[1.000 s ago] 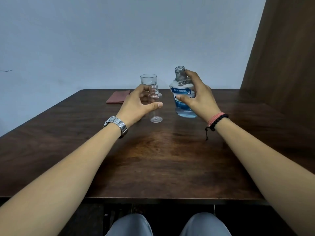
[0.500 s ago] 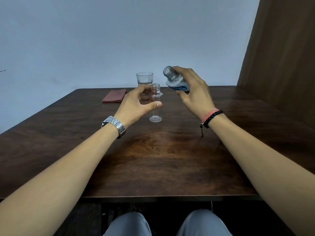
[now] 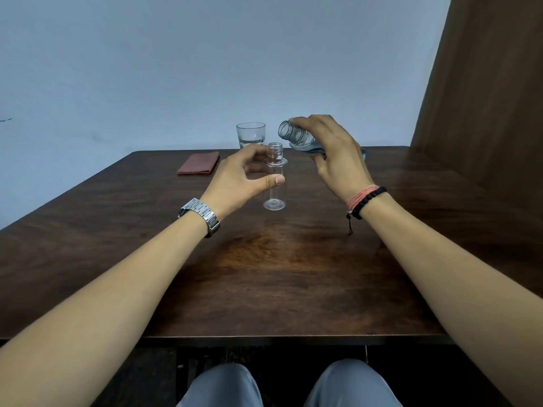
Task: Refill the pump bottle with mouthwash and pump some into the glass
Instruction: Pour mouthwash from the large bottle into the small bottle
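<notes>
- pump bottle [image 3: 275, 183]: clear, uncapped, upright at table centre; left hand [image 3: 241, 180] grasps its body, thumb across the front.
- mouthwash bottle [image 3: 299, 139]: uncapped, tilted, mouth toward 10 o'clock just above the pump bottle's neck; clasped by right hand [image 3: 338, 160].
- glass [image 3: 250, 135]: at 12 o'clock behind the pump bottle.
- red cloth [image 3: 199, 167]: folded, at 10 o'clock.
- wooden table [image 3: 279, 274].
</notes>
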